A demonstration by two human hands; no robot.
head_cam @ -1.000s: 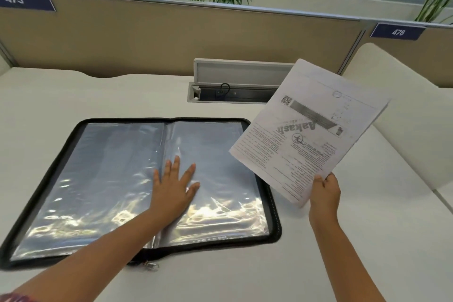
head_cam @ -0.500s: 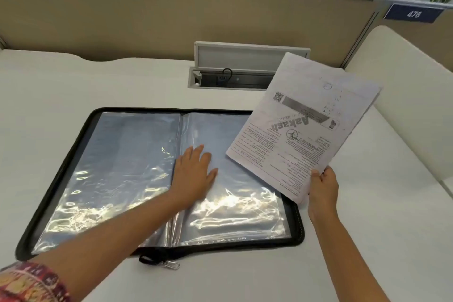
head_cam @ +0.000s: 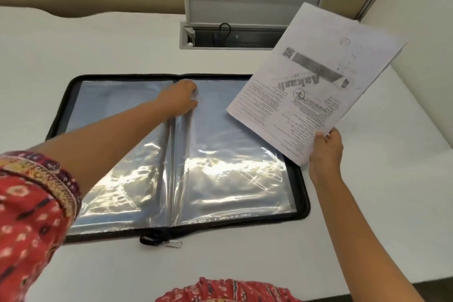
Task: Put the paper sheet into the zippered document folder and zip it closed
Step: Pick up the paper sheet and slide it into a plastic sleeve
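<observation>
A black zippered folder (head_cam: 302,193) lies open and flat on the white desk (head_cam: 98,39), its two halves covered by shiny clear plastic sleeves (head_cam: 232,179) that catch bright glare near the front. The left hand (head_cam: 180,98) reaches across the folder to the far end of the middle fold, knuckles up, with its fingers curled down onto the top of the right-hand sleeve just beside the spine; whether they actually pinch the plastic or only press on it cannot be told, since the fingertips are hidden under the hand. The right hand (head_cam: 324,152) holds the paper sheet (head_cam: 316,81) up in the air, gripping its near corner with the thumb on the printed face and the other fingers curled behind. The sheet is tilted, printed side toward the camera and upside down, and it hangs over the far right corner of the folder without lying in it. At the folder's front edge, near the middle, a metal zipper pull (head_cam: 174,243) rests on the desk. Behind the folder an open cable box (head_cam: 245,32) is set into the desk, its lid raised and a dark cable loop showing inside. A red patterned sleeve (head_cam: 29,216) covers the left upper arm.
</observation>
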